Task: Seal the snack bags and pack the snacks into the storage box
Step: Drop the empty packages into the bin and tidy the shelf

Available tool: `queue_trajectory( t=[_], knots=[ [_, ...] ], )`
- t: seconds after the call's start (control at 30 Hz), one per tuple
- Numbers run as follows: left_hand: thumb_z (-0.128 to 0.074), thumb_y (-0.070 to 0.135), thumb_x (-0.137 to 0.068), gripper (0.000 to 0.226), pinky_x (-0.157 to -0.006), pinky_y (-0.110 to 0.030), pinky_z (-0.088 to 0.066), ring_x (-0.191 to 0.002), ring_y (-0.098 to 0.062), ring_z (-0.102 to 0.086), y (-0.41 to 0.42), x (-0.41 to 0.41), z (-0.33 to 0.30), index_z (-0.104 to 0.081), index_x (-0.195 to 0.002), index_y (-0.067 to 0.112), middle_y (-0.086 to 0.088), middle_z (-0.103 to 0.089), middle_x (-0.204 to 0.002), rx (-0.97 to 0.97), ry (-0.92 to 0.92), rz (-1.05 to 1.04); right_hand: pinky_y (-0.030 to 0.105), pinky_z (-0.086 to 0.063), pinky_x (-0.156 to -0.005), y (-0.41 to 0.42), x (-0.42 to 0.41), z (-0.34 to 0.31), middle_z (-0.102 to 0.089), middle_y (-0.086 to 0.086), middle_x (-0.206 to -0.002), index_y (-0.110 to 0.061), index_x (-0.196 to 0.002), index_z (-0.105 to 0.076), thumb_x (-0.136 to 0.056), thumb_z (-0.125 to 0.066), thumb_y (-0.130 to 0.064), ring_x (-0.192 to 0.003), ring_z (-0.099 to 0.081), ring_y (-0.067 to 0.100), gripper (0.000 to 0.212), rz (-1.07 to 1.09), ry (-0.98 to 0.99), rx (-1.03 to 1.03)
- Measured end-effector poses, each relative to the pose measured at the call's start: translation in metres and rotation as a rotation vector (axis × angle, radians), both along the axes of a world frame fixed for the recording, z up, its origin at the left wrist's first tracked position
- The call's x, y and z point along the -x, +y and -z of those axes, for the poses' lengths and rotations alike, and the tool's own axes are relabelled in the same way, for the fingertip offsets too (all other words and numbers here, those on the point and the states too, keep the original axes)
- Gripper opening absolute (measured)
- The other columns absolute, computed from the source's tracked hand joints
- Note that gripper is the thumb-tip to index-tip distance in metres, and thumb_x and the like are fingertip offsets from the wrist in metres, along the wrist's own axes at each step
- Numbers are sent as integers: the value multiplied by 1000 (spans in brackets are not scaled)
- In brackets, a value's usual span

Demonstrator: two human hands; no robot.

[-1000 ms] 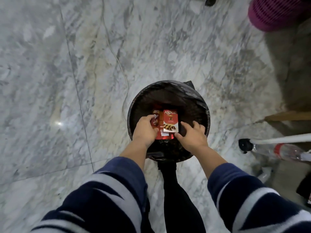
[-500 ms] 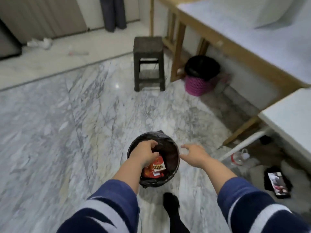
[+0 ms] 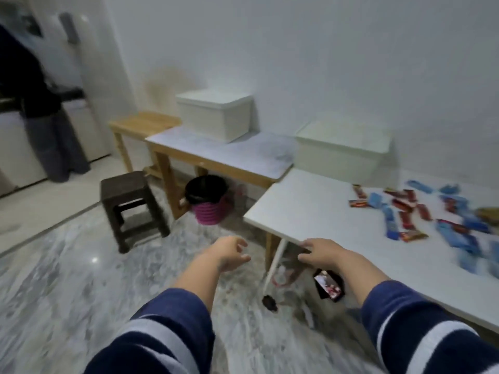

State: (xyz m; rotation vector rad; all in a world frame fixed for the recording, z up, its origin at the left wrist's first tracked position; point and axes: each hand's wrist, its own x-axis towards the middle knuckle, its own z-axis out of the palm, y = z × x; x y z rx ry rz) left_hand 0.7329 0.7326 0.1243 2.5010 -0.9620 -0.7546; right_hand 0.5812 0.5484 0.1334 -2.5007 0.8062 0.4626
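Observation:
Several blue and red snack packets (image 3: pixel 437 211) lie scattered on the right part of a white table (image 3: pixel 305 211). A white storage box (image 3: pixel 341 153) with its lid on stands at the table's back, against the wall. A second white lidded box (image 3: pixel 214 114) sits on a lower table to the left. My left hand (image 3: pixel 229 252) hangs in the air over the floor, fingers loosely curled, holding nothing. My right hand (image 3: pixel 322 255) is at the white table's front edge, empty, fingers relaxed.
A dark stool (image 3: pixel 129 203) stands on the marble floor at the left. A pink bin with a black liner (image 3: pixel 209 202) sits under the lower wooden table (image 3: pixel 216 152). A person (image 3: pixel 40 103) stands at far left. A black packet (image 3: pixel 328 284) lies under the white table.
The view swung up from the black-lined bin with red snack boxes to the tables. Both hands came out of the bin and are empty; the right hand reached the table's edge.

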Motion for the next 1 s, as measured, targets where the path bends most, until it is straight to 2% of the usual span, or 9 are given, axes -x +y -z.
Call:
queue_trajectory(
  t=[0.13, 0.23, 0.4, 0.53, 0.63, 0.73, 0.83, 1.0],
  knots=[
    [-66, 34, -84, 44, -94, -26, -46, -110, -17, -59, -100, 70, -12, -58, -125, 19, -1, -62, -123, 29, 1, 118, 31, -26, -115, -74, 97, -17, -34, -1, -154, -23, -145, -38, -93, -51, -41, -142, -32, 20, 56, 137, -18, 40],
    [-63, 37, -86, 43, -97, -26, -44, -111, -16, -57, -182, 135, -23, -56, -126, 23, 1, -60, -123, 54, -6, 234, 32, -27, -114, -131, 175, -35, -29, 0, -156, -23, -147, -35, -95, -48, -42, -143, -30, 21, 57, 229, -2, 68],
    [-60, 35, -89, 45, -102, -30, -42, -119, -21, -54, -300, 241, -47, -53, -131, 21, -1, -57, -130, 115, -38, 431, 30, -30, -111, -217, 290, -63, -33, 2, -154, -22, -147, -35, -94, -49, -43, -139, -36, 23, 58, 388, 23, 164],
    [-61, 35, -89, 42, -97, -31, -46, -115, -23, -57, -374, 305, -74, -55, -128, 20, -3, -58, -129, 170, -55, 556, 27, -29, -110, -264, 368, -93, -35, 1, -153, -20, -145, -39, -94, -50, -40, -138, -38, 21, 56, 534, -6, 194],
    [-59, 33, -91, 42, -100, -30, -42, -120, -22, -53, -425, 342, -97, -55, -130, 18, -3, -56, -132, 203, -117, 665, 27, -31, -109, -301, 413, -103, -33, 0, -154, -23, -146, -38, -94, -51, -43, -138, -37, 22, 57, 637, -55, 206],
    [-59, 29, -90, 28, -99, -28, -41, -118, -21, -55, -479, 370, -121, -60, -116, 21, -5, -59, -128, 268, -166, 754, 24, -35, -100, -336, 448, -107, -37, 1, -152, -24, -144, -40, -92, -55, -41, -135, -41, 22, 57, 755, -120, 185],
    [-60, 33, -90, 38, -102, -27, -38, -118, -19, -55, -537, 392, -147, -58, -125, 20, -3, -58, -130, 374, -202, 795, 27, -30, -110, -370, 476, -113, -32, 0, -154, -24, -145, -38, -93, -54, -42, -140, -34, 21, 57, 814, -130, 211],
    [-59, 31, -91, 37, -101, -29, -41, -118, -20, -56, -627, 429, -193, -58, -126, 19, -2, -54, -134, 594, -163, 856, 33, -27, -116, -430, 511, -131, -32, -1, -154, -26, -144, -39, -94, -52, -41, -142, -30, 22, 54, 905, -136, 254]
  ],
)
